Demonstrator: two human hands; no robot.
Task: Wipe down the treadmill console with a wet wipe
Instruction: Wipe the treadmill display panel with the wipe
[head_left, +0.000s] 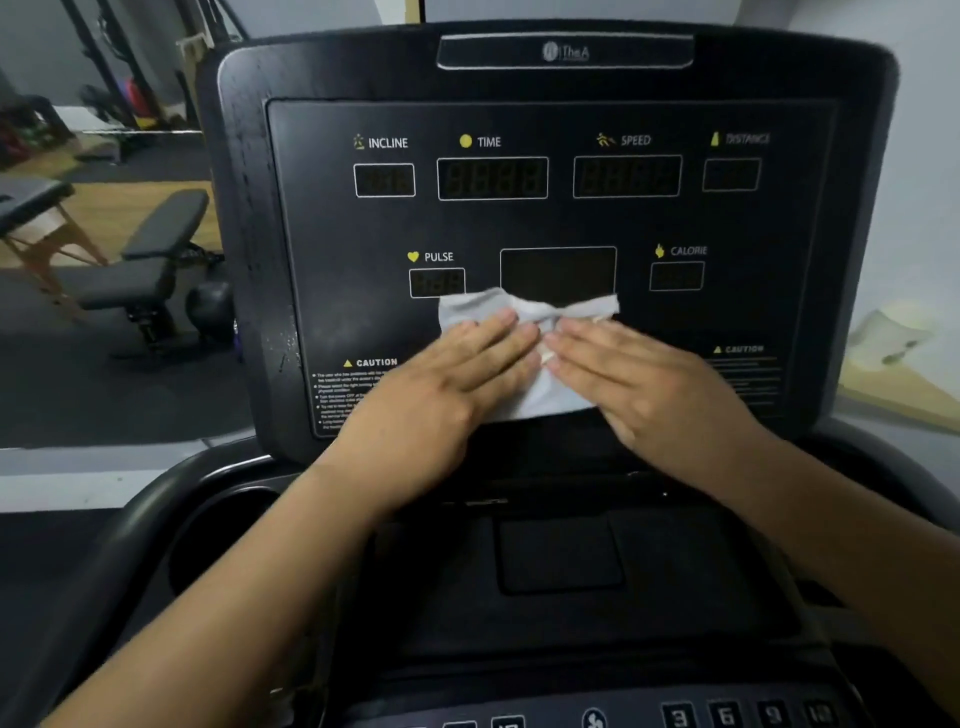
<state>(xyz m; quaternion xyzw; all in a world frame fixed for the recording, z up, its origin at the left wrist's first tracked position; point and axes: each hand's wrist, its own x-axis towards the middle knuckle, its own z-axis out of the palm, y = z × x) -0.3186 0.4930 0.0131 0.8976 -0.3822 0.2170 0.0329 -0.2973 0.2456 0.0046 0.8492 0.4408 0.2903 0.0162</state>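
Beyond the number buttons (724, 714), the left hand (457, 374) and right hand (639, 379) lie flat, fingers straight, pressing the bunched wipe (483, 309) against the lower console (332, 234). Squeezed from both sides, the wipe may crumple further and skip the readouts (492, 178) above, leaving streaks.

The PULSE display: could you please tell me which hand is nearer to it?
Left. The left hand presses the wipe just below the PULSE display; the right hand presses it farther right, below the centre screen.
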